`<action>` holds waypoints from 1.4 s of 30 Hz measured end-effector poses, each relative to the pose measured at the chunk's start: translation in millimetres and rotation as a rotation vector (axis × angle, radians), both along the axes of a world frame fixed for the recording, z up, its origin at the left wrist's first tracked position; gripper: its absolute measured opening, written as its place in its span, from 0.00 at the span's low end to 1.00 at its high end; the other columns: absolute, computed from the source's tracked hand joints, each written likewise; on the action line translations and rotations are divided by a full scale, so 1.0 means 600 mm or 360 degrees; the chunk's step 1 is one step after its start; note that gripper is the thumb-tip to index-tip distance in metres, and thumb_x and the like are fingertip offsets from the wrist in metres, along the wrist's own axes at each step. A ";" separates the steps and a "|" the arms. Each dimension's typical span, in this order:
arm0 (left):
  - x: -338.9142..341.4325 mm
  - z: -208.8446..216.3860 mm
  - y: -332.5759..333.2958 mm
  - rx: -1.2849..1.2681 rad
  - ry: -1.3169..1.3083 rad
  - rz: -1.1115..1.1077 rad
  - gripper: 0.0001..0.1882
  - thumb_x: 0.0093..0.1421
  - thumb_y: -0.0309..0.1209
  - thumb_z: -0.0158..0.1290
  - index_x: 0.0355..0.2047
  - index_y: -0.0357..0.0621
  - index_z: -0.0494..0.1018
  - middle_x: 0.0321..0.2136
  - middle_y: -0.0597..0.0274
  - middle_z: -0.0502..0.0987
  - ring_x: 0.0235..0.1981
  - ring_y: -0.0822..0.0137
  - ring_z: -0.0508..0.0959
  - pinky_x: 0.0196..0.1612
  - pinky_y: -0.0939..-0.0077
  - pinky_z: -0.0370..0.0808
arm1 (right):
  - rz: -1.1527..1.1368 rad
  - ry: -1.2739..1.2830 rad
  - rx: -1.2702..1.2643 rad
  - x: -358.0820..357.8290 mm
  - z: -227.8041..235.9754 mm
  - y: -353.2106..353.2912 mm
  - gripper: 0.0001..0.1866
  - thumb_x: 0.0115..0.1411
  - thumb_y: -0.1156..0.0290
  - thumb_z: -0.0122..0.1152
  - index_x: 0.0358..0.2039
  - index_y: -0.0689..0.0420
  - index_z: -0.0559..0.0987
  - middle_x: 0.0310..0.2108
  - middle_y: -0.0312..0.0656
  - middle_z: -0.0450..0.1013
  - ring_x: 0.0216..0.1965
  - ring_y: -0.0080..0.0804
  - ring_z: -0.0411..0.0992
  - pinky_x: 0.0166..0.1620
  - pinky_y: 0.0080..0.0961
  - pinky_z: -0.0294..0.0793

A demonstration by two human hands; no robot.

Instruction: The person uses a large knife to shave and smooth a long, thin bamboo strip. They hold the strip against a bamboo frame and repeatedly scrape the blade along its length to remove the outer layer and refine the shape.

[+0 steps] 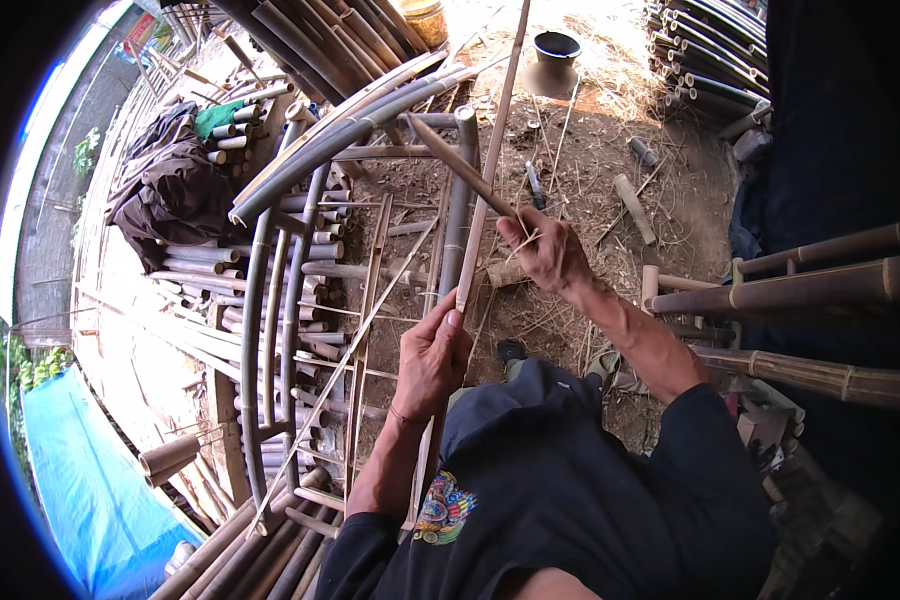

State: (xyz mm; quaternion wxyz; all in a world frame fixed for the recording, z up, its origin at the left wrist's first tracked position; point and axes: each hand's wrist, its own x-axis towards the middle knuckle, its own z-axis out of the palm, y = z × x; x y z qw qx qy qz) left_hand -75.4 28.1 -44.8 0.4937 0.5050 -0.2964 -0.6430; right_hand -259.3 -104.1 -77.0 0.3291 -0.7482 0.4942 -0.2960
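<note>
My left hand (pixel 435 352) is closed round the near end of a long, thin bamboo strip (pixel 490 170), thumb on top. The strip runs up and away past the top edge. Just right of it, my right hand (pixel 552 258) grips a brown, tapered, knife-like tool (pixel 460 158) that points up and left across the strip. Its exact kind is unclear, and my fingers hide its near end. Thin pale shavings curl by that hand. A bamboo frame (pixel 457 225) with curved poles stands to the left, beside and behind the strip.
Stacked bamboo poles (pixel 195 265) and a dark cloth (pixel 175 180) lie left, a blue tarp (pixel 95 480) at lower left. A black bucket (pixel 557 46) stands far ahead. On the dirt floor are shavings, a bottle (pixel 535 185) and a bamboo piece (pixel 634 208). Bamboo rails (pixel 820 290) border the right.
</note>
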 end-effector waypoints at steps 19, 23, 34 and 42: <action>0.004 0.008 0.057 0.0100 -0.0045 -0.0054 0.22 0.69 0.34 0.46 0.60 0.37 0.64 0.16 0.76 0.61 0.15 0.84 0.58 0.18 0.87 0.54 | 0.0042 0.0076 -0.0477 -0.014 0.003 0.027 0.35 0.61 0.32 0.41 0.27 0.55 0.74 0.13 0.40 0.70 0.15 0.37 0.74 0.19 0.36 0.74; 0.016 0.017 0.085 0.0108 -0.0027 -0.0143 0.23 0.68 0.35 0.47 0.60 0.37 0.64 0.17 0.75 0.64 0.15 0.84 0.60 0.18 0.88 0.56 | -0.0273 0.0280 -0.0156 -0.072 -0.016 -0.058 0.36 0.60 0.30 0.41 0.27 0.55 0.74 0.11 0.37 0.67 0.12 0.32 0.70 0.18 0.36 0.72; 0.089 -0.009 0.230 0.0100 -0.0024 -0.0253 0.22 0.68 0.34 0.46 0.59 0.35 0.65 0.16 0.72 0.66 0.13 0.83 0.60 0.16 0.85 0.54 | -0.0293 0.0144 -0.0291 -0.134 0.024 -0.102 0.35 0.62 0.31 0.34 0.27 0.52 0.73 0.15 0.35 0.68 0.11 0.24 0.64 0.14 0.28 0.65; 0.085 -0.015 0.244 0.0162 0.0047 -0.0297 0.23 0.68 0.35 0.46 0.59 0.34 0.64 0.16 0.73 0.65 0.14 0.83 0.60 0.17 0.86 0.55 | -0.0417 0.0212 -0.0472 -0.159 0.025 -0.133 0.30 0.63 0.36 0.41 0.25 0.52 0.72 0.12 0.35 0.68 0.10 0.23 0.66 0.14 0.26 0.69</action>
